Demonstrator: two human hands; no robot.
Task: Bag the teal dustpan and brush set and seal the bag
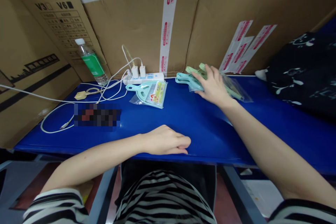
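Observation:
My right hand (212, 85) lies over a small pile of plastic-wrapped dustpan-and-brush sets at the back of the blue table, its fingers spread and touching them. Light green handles (191, 70) of one set and teal handles (182, 78) of another stick out to the left of the fingers. The hand covers most of the pile, and clear wrapping shows on its right. My left hand (166, 140) rests closed at the table's front edge, with nothing visible in it. Farther back, a separate teal dustpan set (147, 93) in clear wrapping lies on the table.
A white power strip (154, 77) with chargers and loose cables (105, 94) is at the back left. A green-labelled water bottle (92, 63) leans by the cardboard wall (136, 24). A blurred dark object (97, 114) lies at left; a black patterned bag (301, 73) sits at right.

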